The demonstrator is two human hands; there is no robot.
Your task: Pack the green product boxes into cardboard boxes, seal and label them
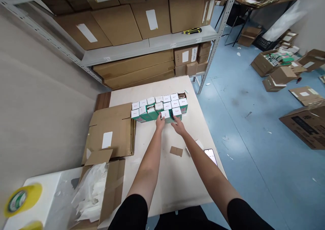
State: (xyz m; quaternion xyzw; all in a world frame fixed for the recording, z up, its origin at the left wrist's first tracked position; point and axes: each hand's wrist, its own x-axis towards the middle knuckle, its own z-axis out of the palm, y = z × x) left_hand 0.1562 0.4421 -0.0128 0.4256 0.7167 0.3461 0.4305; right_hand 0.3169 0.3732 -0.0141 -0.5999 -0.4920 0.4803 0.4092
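Several small white-and-green boxes (pixel 159 107) stand packed in rows on the white table (pixel 175 179). Both my arms reach out to the front row. My left hand (pixel 159 122) and my right hand (pixel 178 125) close around one small box (pixel 166 115) at the near edge of the block, one hand on each side of it. One box at the far right end of the back row looks open on top.
Flattened cardboard boxes (pixel 111 133) lie at the table's left, with white wrapping paper (pixel 90 189) nearer me. A phone (pixel 211 155) and a cardboard scrap (pixel 176 151) lie near my right arm. A metal shelf (pixel 149 45) of cartons stands behind. Yellow tape roll (pixel 21 199) at bottom left.
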